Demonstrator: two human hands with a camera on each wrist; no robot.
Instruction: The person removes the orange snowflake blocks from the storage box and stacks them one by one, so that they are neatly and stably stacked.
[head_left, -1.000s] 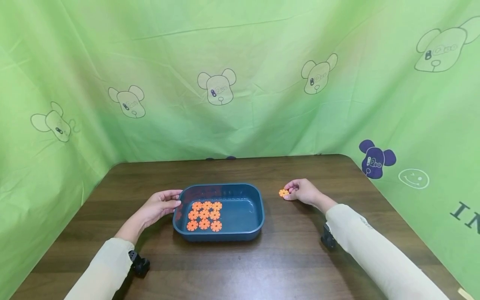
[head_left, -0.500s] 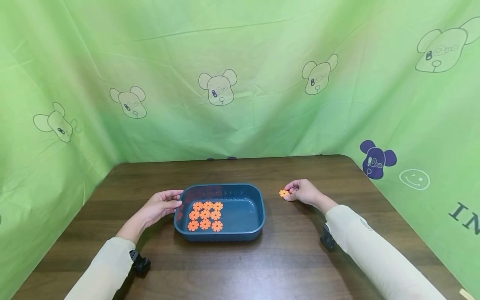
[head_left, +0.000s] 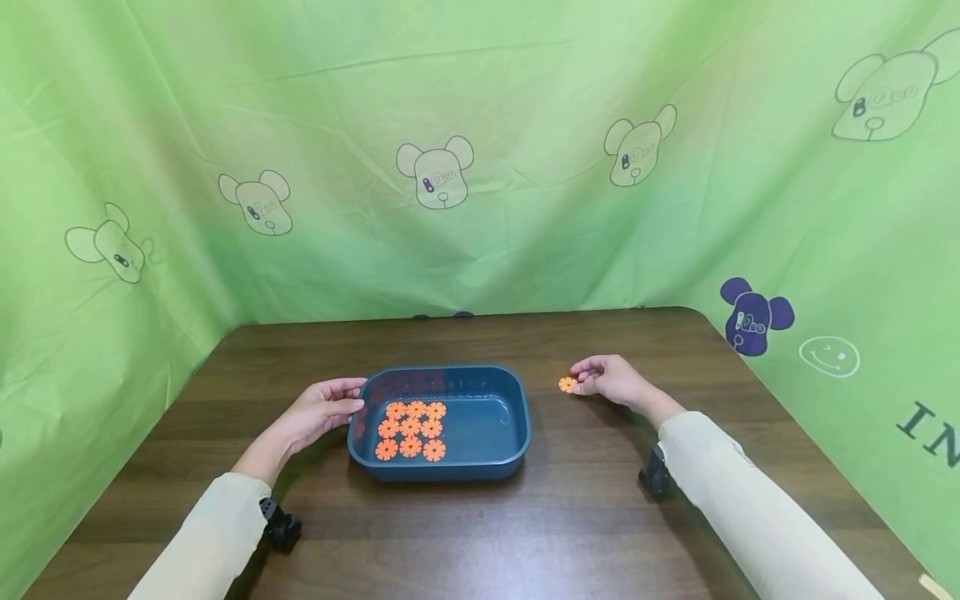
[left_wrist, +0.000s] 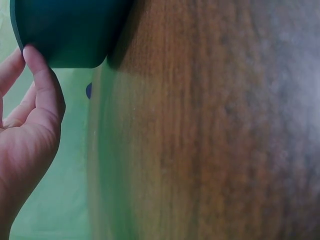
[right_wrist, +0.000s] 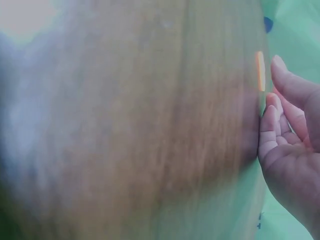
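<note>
A dark blue rectangular plastic tub (head_left: 480, 475) stands on the wooden table. My left hand (head_left: 318, 415) pinches its left rim between thumb and fingers, as the left wrist view also shows (left_wrist: 35, 115). Inside, on the left half of its floor, lie several orange notched discs (head_left: 410, 427) in rows. Right of the tub, a single orange notched disc (head_left: 567, 384) lies on the table. My right hand (head_left: 615, 382) is just to its right, fingertips at its edge. From the right wrist, a thin gap separates the thumb (right_wrist: 287, 80) from the disc (right_wrist: 260, 71).
The brown wooden table (head_left: 480, 542) reaches back to a green printed cloth (head_left: 525, 250), which hangs behind and along both sides. A black wrist camera sits under the left sleeve (head_left: 281, 525) and another under the right sleeve (head_left: 656, 475).
My right hand has eased slightly to the right, and its fingers now overlap the single disc less. The disc stays in place. My left hand and the tub have not visibly moved.
</note>
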